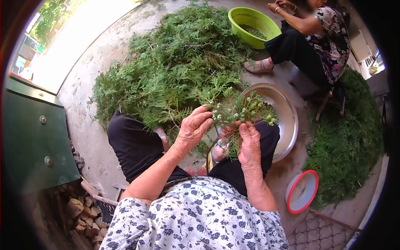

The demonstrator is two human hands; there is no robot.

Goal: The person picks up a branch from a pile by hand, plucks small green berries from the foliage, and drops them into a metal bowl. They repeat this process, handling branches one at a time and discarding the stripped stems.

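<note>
A green cypress branch (227, 114) with small pale green cones is held up before my lap. My right hand (250, 143) pinches its stems between thumb and fingers. My left hand (195, 127) is closed at the branch's left side, fingertips pressed together among the sprigs and cones; whether a single cone is between them is hidden. Just beyond the branch, partly behind it and my right knee, stands a wide metal basin (287, 125) with some green cones inside.
A large heap of cut cypress branches (175, 62) lies ahead, another pile (341, 141) at right. A seated person (316, 46) works beside a lime green basin (254, 16) holding cones. A red-rimmed basin (302, 191) sits at lower right, firewood (85, 216) at lower left.
</note>
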